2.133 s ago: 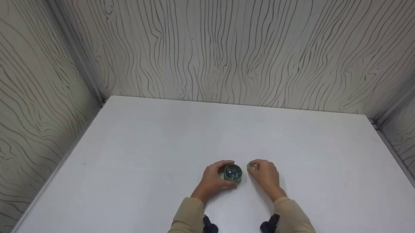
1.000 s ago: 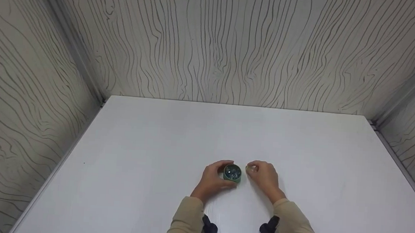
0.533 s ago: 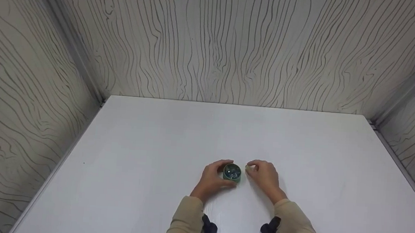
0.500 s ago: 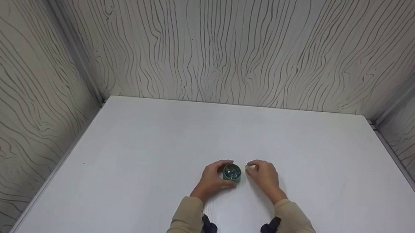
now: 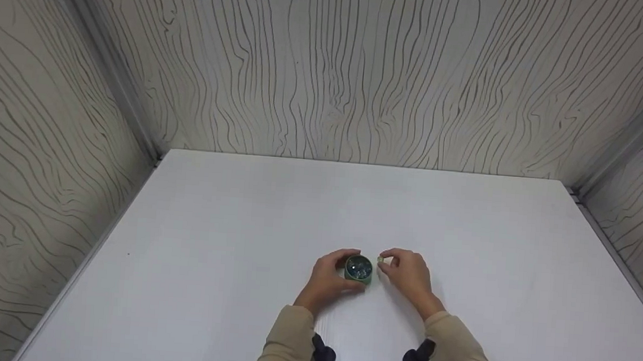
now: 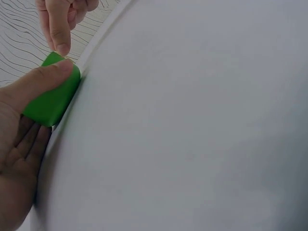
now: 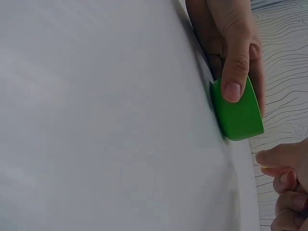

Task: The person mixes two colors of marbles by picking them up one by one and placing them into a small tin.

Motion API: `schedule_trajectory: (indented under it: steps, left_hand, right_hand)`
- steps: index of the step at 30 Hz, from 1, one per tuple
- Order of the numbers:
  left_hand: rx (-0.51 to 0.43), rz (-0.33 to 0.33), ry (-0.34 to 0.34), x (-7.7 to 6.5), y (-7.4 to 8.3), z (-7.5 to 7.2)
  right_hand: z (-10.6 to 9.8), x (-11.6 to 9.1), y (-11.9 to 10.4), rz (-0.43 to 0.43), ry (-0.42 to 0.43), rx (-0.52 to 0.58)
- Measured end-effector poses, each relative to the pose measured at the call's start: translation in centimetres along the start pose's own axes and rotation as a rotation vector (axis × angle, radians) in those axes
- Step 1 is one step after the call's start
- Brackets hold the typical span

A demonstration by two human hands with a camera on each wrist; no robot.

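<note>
My left hand [image 5: 330,276] grips a small round green container [image 5: 358,280] standing on the white table, thumb on one side and fingers on the other. From above, its inside looks dark with shiny specks; what these are is too small to tell. In the left wrist view the container [image 6: 53,103] shows bright green sides under the thumb. Just right of it, my right hand [image 5: 408,272] pinches a tiny pale yellowish piece [image 5: 380,259] between thumb and forefinger. A sliver of yellow [image 7: 264,167] shows at those fingertips in the right wrist view. Piece and container are apart.
A white table [image 5: 211,224] spreads around both hands. Behind it stands a wall panel [image 5: 329,68] with a wood-line pattern, and similar panels close both sides. Black wrist-worn devices [image 5: 323,355] hang at the beige sleeves [image 5: 287,342].
My right hand has shifted slightly left toward the container, and the pinched piece shows more at its fingertips. The left hand keeps its hold and barely moves.
</note>
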State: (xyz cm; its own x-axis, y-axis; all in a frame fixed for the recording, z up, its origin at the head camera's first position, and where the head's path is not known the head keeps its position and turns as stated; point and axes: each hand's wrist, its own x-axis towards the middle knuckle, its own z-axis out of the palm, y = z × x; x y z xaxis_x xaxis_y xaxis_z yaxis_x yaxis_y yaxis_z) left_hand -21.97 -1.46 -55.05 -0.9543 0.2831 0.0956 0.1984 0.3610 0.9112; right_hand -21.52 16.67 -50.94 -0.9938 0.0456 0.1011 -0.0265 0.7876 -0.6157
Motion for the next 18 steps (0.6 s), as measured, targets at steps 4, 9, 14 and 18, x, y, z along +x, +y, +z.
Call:
schedule_trajectory:
  steps: [4, 9, 14, 18]
  left_hand:
    - [0.000, 0.007, -0.001, -0.05, -0.02, -0.07]
    - [-0.009, 0.013, -0.003, -0.09, -0.16, -0.06]
    - [0.002, 0.016, -0.002, -0.06, -0.29, -0.07]
    - [0.004, 0.021, -0.002, -0.05, -0.38, -0.05]
  right_hand:
    - [-0.04, -0.06, -0.23, -0.012, 0.007, -0.005]
    - [-0.17, -0.19, -0.44, -0.021, 0.015, -0.006]
    - [-0.13, -0.24, -0.74, -0.036, 0.018, 0.007]
    - [-0.10, -0.35, -1.01, -0.057, 0.018, 0.021]
